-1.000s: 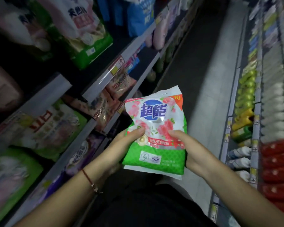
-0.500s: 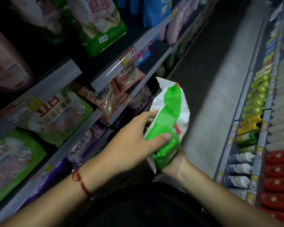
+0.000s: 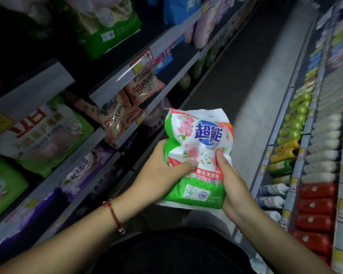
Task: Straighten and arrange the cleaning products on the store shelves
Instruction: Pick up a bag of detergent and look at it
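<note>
A white and green detergent bag [image 3: 201, 139] with pink flowers and a blue logo is held over the aisle, its front turned toward me and its top crumpled. My left hand [image 3: 162, 171] grips its left side, thumb pressed across the front. My right hand [image 3: 232, 180] grips the right edge with the thumb on the front. The bag sits in front of the left shelves [image 3: 105, 89], level with the lower rows.
The left shelves carry green [image 3: 107, 26], orange [image 3: 143, 86] and purple [image 3: 83, 167] detergent bags with price tags on the rails. The right shelving [image 3: 293, 175] holds rows of green, yellow, white and red bottles [image 3: 315, 206]. A grey floor [image 3: 251, 76] runs between them.
The bag has been turned from edge-on back to front-facing. My left hand slid from on top of it to its left side, and my right hand came up onto the right edge.
</note>
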`<state>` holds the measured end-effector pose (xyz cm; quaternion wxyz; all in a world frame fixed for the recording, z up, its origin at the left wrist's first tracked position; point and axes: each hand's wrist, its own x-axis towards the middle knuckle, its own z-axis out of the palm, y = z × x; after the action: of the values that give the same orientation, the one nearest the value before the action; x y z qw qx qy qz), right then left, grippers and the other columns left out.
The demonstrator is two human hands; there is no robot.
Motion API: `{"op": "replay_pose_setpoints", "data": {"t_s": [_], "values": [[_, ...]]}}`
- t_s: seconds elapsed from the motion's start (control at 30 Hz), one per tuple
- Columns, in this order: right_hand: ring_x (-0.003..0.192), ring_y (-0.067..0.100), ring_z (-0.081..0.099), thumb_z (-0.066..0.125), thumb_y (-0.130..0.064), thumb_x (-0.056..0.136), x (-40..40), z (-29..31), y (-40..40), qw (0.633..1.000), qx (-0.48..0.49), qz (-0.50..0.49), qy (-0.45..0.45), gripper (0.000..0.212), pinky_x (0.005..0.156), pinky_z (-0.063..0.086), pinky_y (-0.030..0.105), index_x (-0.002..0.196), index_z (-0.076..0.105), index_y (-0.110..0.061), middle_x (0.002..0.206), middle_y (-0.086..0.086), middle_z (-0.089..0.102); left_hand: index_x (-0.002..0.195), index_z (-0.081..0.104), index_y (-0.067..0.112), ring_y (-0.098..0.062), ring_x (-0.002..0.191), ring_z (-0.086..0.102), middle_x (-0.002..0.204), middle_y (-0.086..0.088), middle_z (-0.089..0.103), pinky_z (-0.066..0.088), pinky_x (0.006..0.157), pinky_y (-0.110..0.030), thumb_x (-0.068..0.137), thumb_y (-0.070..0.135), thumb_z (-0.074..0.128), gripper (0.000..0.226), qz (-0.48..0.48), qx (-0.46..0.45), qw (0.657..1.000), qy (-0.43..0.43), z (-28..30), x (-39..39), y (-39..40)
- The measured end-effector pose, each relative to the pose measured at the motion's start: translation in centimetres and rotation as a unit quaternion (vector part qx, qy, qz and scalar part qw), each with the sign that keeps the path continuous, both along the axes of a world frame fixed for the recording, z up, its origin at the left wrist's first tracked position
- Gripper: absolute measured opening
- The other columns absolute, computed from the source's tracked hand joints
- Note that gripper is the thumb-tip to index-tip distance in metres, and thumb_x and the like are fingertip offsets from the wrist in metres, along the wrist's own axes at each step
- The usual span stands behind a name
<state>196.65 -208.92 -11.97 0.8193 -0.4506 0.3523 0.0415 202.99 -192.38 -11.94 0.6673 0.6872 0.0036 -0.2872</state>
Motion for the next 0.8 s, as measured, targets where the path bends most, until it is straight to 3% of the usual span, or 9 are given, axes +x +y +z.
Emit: {"op": "replay_pose_setpoints", "data": {"t_s": [0.13, 0.27, 0.37, 0.43, 0.5, 0.6, 0.67, 0.73, 0.8], "values": [[0.099, 0.032, 0.075, 0.062, -0.043, 0.093, 1.2, 0.6, -2.4, 1.0, -0.017, 0.009, 0.004, 0.042, 0.072, 0.063, 0.043, 0.128, 0.065, -0.019, 0.112, 0.012, 0.076, 0.124, 0.057, 0.015, -0.022, 0.101, 0.075, 0.11, -0.004, 0.077, 0.06, 0.088, -0.04, 0.069, 0.023, 0.084, 0.061, 0.05, -0.019, 0.998, 0.019, -1.0, 0.9, -2.4], [0.097, 0.032, 0.075, 0.066, -0.046, 0.09, 3.1, 2.3, -6.3, 0.995, -0.092, 0.049, -0.008, 0.04, 0.091, 0.057, 0.053, 0.121, 0.069, -0.021, 0.107, 0.011, 0.077, 0.131, 0.057, 0.007, -0.041, 0.11, 0.07, 0.121, -0.019, 0.072, 0.053, 0.098, -0.061, 0.069, 0.025, 0.084, 0.069, 0.067, -0.061, 0.994, 0.057, -0.9, 1.8, -5.7], [0.096, 0.025, 0.076, 0.069, -0.053, 0.083, 4.5, 4.2, -10.1, 0.984, -0.155, 0.079, -0.042, 0.036, 0.094, 0.056, 0.053, 0.109, 0.073, -0.028, 0.104, 0.004, 0.078, 0.119, 0.064, 0.009, -0.022, 0.097, 0.076, 0.136, -0.025, 0.063, 0.06, 0.089, -0.035, 0.049, 0.057, 0.092, 0.09, 0.034, 0.006, 0.994, 0.104, 1.7, 4.1, -9.9], [0.093, 0.018, 0.076, 0.07, -0.058, 0.082, 5.6, 5.7, -12.7, 0.964, -0.229, 0.116, -0.073, 0.034, 0.092, 0.057, 0.05, 0.102, 0.073, -0.031, 0.099, -0.003, 0.079, 0.132, 0.058, 0.0, -0.022, 0.121, 0.066, 0.151, -0.028, 0.047, 0.049, 0.093, -0.026, 0.046, 0.079, 0.086, 0.12, -0.012, -0.024, 0.994, 0.109, 2.7, 4.7, -11.2], [0.086, 0.01, 0.075, 0.067, -0.05, 0.088, 7.1, 7.4, -15.1, 0.94, -0.286, 0.153, -0.105, 0.026, 0.085, 0.059, 0.043, 0.1, 0.072, -0.027, 0.094, -0.008, 0.078, 0.147, 0.038, -0.007, -0.03, 0.134, 0.055, 0.145, -0.032, 0.051, 0.042, 0.096, -0.029, 0.097, 0.036, 0.067, 0.072, 0.037, -0.128, 0.987, 0.088, 3.5, 5.5, -13.1], [0.083, 0.002, 0.073, 0.065, -0.045, 0.091, 10.6, 10.4, -17.9, 0.905, -0.339, 0.201, -0.163, 0.022, 0.077, 0.056, 0.032, 0.1, 0.071, -0.027, 0.092, -0.014, 0.077, 0.142, 0.047, 0.003, -0.009, 0.079, 0.077, 0.084, -0.005, 0.08, 0.058, 0.063, -0.02, 0.08, 0.038, 0.084, 0.081, 0.104, -0.097, 0.989, 0.04, 6.0, 8.3, -16.8], [0.089, 0.005, 0.073, 0.066, -0.055, 0.086, 13.7, 13.0, -18.9, 0.88, -0.359, 0.225, -0.216, 0.033, 0.086, 0.057, 0.039, 0.104, 0.072, -0.027, 0.096, -0.013, 0.077, 0.126, 0.06, 0.007, -0.01, 0.085, 0.077, 0.091, 0.001, 0.081, 0.062, 0.078, -0.026, 0.066, 0.053, 0.087, 0.08, 0.164, -0.107, 0.98, -0.025, 8.4, 9.7, -17.2], [0.095, 0.008, 0.073, 0.064, -0.058, 0.084, 17.1, 15.8, -18.7, 0.856, -0.357, 0.262, -0.265, 0.038, 0.094, 0.055, 0.045, 0.107, 0.072, -0.029, 0.1, -0.013, 0.077, 0.127, 0.062, 0.007, -0.028, 0.101, 0.074, 0.115, -0.014, 0.076, 0.06, 0.093, -0.048, 0.078, 0.036, 0.079, 0.059, 0.218, -0.14, 0.961, -0.096, 12.1, 10.4, -16.4], [0.098, 0.008, 0.072, 0.064, -0.06, 0.084, 20.5, 18.9, -17.4, 0.829, -0.35, 0.306, -0.31, 0.04, 0.098, 0.054, 0.045, 0.108, 0.072, -0.03, 0.103, -0.014, 0.077, 0.123, 0.064, 0.007, -0.03, 0.094, 0.075, 0.113, -0.019, 0.075, 0.063, 0.083, -0.047, 0.084, 0.019, 0.074, 0.042, 0.282, -0.149, 0.933, -0.166, 15.7, 11.5, -14.8]]}}
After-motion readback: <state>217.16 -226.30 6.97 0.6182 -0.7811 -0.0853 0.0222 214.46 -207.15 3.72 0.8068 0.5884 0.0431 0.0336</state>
